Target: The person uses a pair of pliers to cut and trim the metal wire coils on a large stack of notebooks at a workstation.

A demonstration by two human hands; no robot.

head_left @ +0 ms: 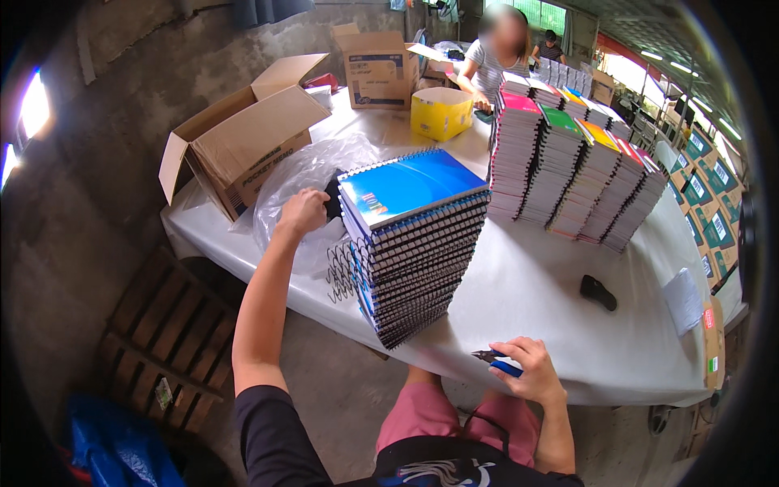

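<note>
A tall stack of spiral-bound notebooks (422, 191) with a glossy blue cover on top stands near the table's front edge. Loose black wire coils (344, 272) stick out at its left side. My left hand (305, 211) is beside the stack's far left corner, its fingers curled against a dark object (333, 195); the stack partly hides that object, so I cannot make out what it is. To the right of the stack, over the front edge, my right hand (531, 369) is closed around cutting pliers (507, 367) with blue handles, their jaws pointing left.
Clear plastic sheeting (284, 187) and an open carton (243, 138) are on the left. A yellow box (441, 114) stands farther back. Rows of colourful notebook stacks (560, 162) fill the back right, with a person (491, 65) behind. A black object (598, 292) lies at right.
</note>
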